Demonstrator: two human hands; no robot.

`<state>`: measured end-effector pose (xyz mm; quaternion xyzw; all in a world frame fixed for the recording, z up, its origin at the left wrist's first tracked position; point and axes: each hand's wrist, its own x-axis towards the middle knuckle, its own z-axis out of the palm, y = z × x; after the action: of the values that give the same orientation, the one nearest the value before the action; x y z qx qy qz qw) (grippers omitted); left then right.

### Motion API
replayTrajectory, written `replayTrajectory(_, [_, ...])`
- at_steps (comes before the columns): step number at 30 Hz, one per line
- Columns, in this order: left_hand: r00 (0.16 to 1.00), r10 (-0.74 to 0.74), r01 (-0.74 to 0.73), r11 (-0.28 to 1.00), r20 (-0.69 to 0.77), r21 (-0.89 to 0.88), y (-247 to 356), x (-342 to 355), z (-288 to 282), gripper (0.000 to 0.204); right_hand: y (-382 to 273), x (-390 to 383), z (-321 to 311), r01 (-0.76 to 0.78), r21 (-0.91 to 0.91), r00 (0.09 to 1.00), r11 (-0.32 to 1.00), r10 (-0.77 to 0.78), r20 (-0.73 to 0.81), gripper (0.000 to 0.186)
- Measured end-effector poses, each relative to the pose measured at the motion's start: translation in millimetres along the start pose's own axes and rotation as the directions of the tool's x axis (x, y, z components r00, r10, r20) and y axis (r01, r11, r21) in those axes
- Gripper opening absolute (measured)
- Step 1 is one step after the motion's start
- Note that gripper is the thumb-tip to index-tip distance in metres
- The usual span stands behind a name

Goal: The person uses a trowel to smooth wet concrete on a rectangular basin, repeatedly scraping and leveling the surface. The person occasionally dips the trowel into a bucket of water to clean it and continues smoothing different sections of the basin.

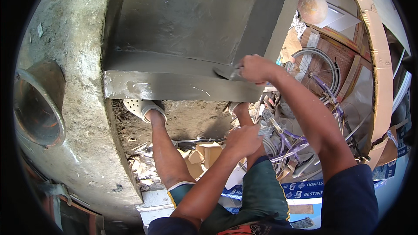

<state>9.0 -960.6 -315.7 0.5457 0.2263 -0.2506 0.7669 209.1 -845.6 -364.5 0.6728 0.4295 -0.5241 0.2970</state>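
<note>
My right hand (257, 68) grips a metal trowel (222, 73), its blade on the wet grey cement (187, 26) near the corner where the upper surface meets the front ledge (165, 84). The cement is smooth and glossy, with faint lines and rough patches at the ledge's left. My left hand (244, 139) is closed below the ledge on a small light grey object, partly hidden, that I cannot make out. My feet in pale clogs (139, 108) stand under the ledge's front edge.
A rough concrete wall (78, 100) with a dented metal bucket (39, 102) is at left. At right lie a bicycle wheel (311, 54), purple frame parts, a round object (312, 5), boards and a cardboard edge (372, 52). Torn cardboard scraps (207, 156) litter the ground.
</note>
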Motion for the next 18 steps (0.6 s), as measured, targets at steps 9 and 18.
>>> replayTrajectory(9, [1.0,0.01,-0.01,1.0,-0.002,0.003,-1,-3,-3,0.043,-17,19,-10,0.097,0.183,0.986,0.978,-0.07,-0.149,0.036])
replayTrajectory(18, [0.999,-0.029,0.03,0.999,0.025,-0.024,-2,1,-2,0.038,80,33,41,-0.258,0.087,0.963,0.962,0.248,0.107,0.051])
